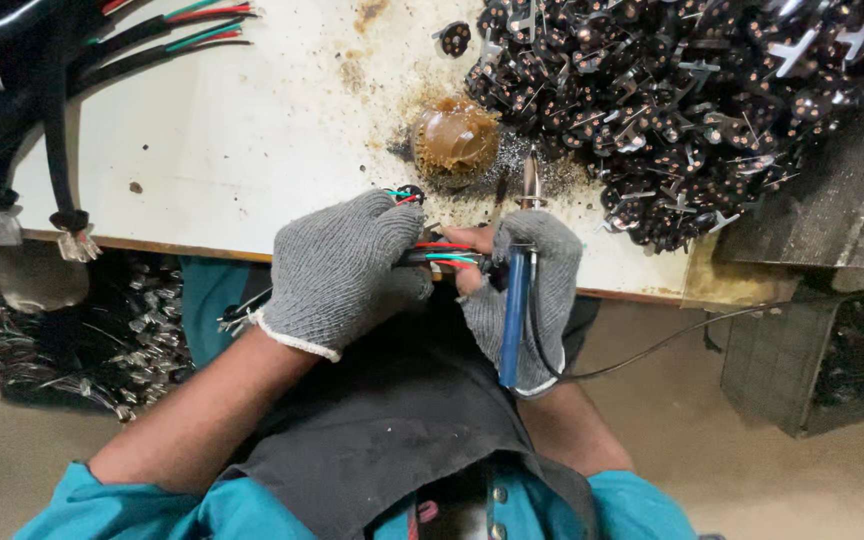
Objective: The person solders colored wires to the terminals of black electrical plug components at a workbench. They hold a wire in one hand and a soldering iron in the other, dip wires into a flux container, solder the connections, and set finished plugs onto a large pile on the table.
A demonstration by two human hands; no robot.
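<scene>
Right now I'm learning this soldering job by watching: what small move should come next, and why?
Probably lower the soldering iron tip toward the small black connector. The right hand holds the iron with its tip up beside the brown flux lump, apart from the connector, while the left hand pinches the red and green wires.

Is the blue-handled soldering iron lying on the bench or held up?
Held: the gloved right hand grips the blue-handled soldering iron, tip over the white bench.
</scene>
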